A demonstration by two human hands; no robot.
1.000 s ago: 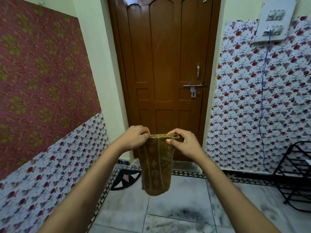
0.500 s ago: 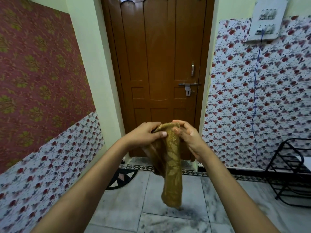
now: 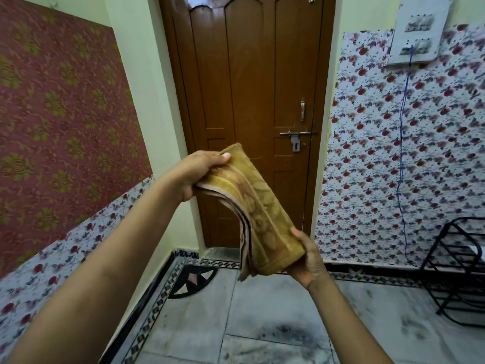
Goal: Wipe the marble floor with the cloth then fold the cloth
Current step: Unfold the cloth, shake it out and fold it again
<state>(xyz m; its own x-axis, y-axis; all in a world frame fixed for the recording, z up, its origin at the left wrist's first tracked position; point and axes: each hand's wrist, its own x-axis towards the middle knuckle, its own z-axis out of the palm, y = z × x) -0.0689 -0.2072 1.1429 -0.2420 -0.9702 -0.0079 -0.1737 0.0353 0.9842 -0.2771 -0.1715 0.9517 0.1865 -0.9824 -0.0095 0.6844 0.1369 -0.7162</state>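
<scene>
Holding 1 folded cloth (image 3: pixel 258 206) w/ 2 hands, mid-air above marble floor (image 3: pixel 262 311), in front of 1 door (image 3: pixel 252 74). Left hand (image 3: pixel 199 169) gripping upper end, right hand (image 3: pixel 307 261) pinching lower end. Vs 0.5 s ago: stretching diagonally now, not hanging down. No legible writing.

Two hands (image 3: pixel 199 172); one cloth (image 3: pixel 252 206); one door (image 3: pixel 249 88); one black rack (image 3: pixel 456 271); one switchboard (image 3: pixel 417 30)
</scene>
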